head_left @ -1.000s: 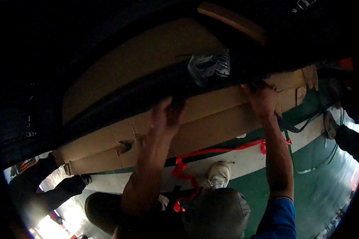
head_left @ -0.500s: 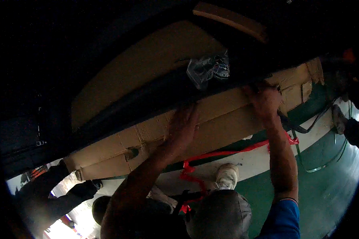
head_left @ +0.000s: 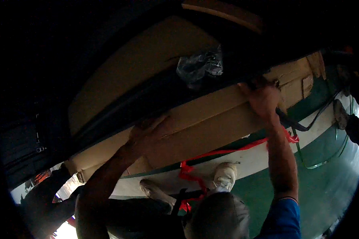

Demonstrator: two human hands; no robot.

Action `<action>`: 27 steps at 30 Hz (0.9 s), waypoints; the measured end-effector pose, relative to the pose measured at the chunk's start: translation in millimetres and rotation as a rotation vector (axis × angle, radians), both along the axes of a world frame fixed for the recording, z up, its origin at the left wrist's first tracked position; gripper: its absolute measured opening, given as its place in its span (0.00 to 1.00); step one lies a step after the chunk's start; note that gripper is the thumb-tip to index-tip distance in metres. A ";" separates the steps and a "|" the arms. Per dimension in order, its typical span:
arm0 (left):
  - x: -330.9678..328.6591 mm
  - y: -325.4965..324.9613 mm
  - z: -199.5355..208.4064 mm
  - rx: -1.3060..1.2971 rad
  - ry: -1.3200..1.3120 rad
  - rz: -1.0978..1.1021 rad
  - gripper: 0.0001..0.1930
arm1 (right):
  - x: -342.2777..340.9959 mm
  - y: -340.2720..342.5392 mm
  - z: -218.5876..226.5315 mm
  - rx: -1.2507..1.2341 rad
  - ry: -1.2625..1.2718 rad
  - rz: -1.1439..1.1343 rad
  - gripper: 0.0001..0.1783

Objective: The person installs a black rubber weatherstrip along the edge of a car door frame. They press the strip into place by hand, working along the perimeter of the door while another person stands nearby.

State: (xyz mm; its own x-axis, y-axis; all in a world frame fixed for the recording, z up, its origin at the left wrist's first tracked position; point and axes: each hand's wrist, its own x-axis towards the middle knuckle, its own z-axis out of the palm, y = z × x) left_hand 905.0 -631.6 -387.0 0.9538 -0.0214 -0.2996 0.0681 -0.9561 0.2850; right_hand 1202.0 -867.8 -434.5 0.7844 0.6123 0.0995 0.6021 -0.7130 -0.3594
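On the green floor (head_left: 251,191), a white shoe (head_left: 225,176) stands on the pale curved band (head_left: 247,161) near the crumpled red plastic strip (head_left: 184,171); good footing calls for soles clear of it. The long, folded brown cardboard piece (head_left: 219,127) lies beyond, above the band's far edge. The left hand (head_left: 149,129) is on it, fingers stretched and slightly apart, gripping nothing visible. The right hand (head_left: 264,97) bends over its far edge; shadow hides whether it is clamped. Widely spaced hands should spread the load evenly. The thin black strap (head_left: 299,126) by the right wrist could snag. Farther off, a long black edge (head_left: 155,101) borders the cardboard, with crumpled clear plastic film (head_left: 199,65) beyond; fingers need care along that dark seam.
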 end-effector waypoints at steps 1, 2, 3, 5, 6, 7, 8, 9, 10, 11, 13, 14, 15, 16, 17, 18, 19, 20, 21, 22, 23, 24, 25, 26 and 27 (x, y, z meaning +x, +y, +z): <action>-2.9 5.4 2.8 -0.006 -0.082 -0.016 0.31 | 0.6 -0.6 -3.4 0.050 -0.043 0.015 0.23; -1.6 7.0 3.2 -0.012 -0.163 -0.032 0.31 | 1.5 -1.8 -8.2 0.100 -0.085 0.028 0.23; 3.2 1.9 0.3 -0.014 -0.242 -0.055 0.31 | 3.0 -3.1 -11.4 0.150 -0.126 0.040 0.23; 35.5 -27.3 16.4 -0.027 -0.370 -0.097 0.29 | 0.2 0.0 -8.3 0.036 -0.087 0.028 0.23; 53.9 -39.8 12.8 -0.006 -0.391 -0.054 0.30 | -1.1 -0.7 -6.4 -0.030 -0.065 0.027 0.22; 81.5 -47.4 3.1 0.016 -0.425 -0.013 0.31 | -1.5 -1.8 -8.4 0.015 -0.049 0.025 0.21; 104.8 -51.7 -1.9 0.052 -0.457 0.026 0.33 | -2.6 -1.5 -10.6 0.071 -0.032 0.022 0.20; 123.4 -55.6 -5.0 0.082 -0.463 0.016 0.32 | -1.5 -2.2 -12.3 0.127 -0.019 0.021 0.20; 140.1 -58.7 -8.5 0.109 -0.473 0.002 0.32 | 0.6 -2.4 -12.9 0.110 -0.045 0.024 0.20; 152.2 -60.3 -9.0 0.142 -0.478 -0.016 0.32 | 0.7 0.0 -10.6 0.097 -0.066 0.027 0.20; 167.5 -63.5 -21.8 0.204 -0.468 -0.005 0.27 | -3.4 4.4 -4.8 0.055 -0.076 0.030 0.20; 175.6 -62.3 -28.4 0.236 -0.486 -0.005 0.25 | -1.4 7.4 -1.1 0.028 -0.079 0.022 0.20; 176.7 -61.0 -32.7 0.276 -0.470 -0.025 0.21 | -0.4 8.3 1.7 0.000 -0.083 0.015 0.21; 177.4 -59.3 -35.1 0.323 -0.467 -0.040 0.18 | -0.6 7.0 -0.3 -0.015 -0.103 0.023 0.21; 180.1 -58.3 -36.8 0.370 -0.472 -0.050 0.15 | -4.4 3.4 -9.5 -0.032 -0.131 0.031 0.22; 183.3 -55.1 -37.3 0.346 -0.510 -0.075 0.14 | -1.8 0.0 -9.3 -0.063 -0.126 0.046 0.23; 184.1 -49.6 -29.0 0.335 -0.559 -0.096 0.12 | 1.8 -0.1 -5.1 -0.081 -0.119 0.069 0.24; 184.6 -51.2 -30.9 0.296 -0.595 -0.121 0.11 | -1.3 -5.2 -2.9 -0.138 -0.051 0.096 0.24; 188.7 -55.6 -34.2 0.263 -0.584 -0.080 0.11 | 3.9 -11.2 1.5 -0.196 0.021 0.116 0.25; 186.1 -59.4 -33.0 0.221 -0.556 -0.044 0.10 | 11.0 -22.3 13.0 -0.157 0.033 0.115 0.25; 182.1 -62.5 -27.9 0.186 -0.511 0.001 0.10 | 20.3 -40.4 29.2 -0.111 0.058 0.131 0.24; 184.8 -63.7 -24.1 0.177 -0.352 0.030 0.14 | 28.8 -59.6 46.6 -0.067 0.084 0.146 0.24; 187.4 -66.9 -21.4 0.163 -0.189 0.064 0.17 | 33.9 -79.4 66.4 -0.150 0.118 0.114 0.23; 188.3 -70.1 -20.3 0.146 -0.022 0.094 0.21 | 39.2 -99.2 87.6 -0.233 0.153 0.081 0.23; 182.0 -62.8 -28.2 0.035 -0.152 0.204 0.18 | 48.8 -109.1 110.8 -0.287 0.175 0.067 0.22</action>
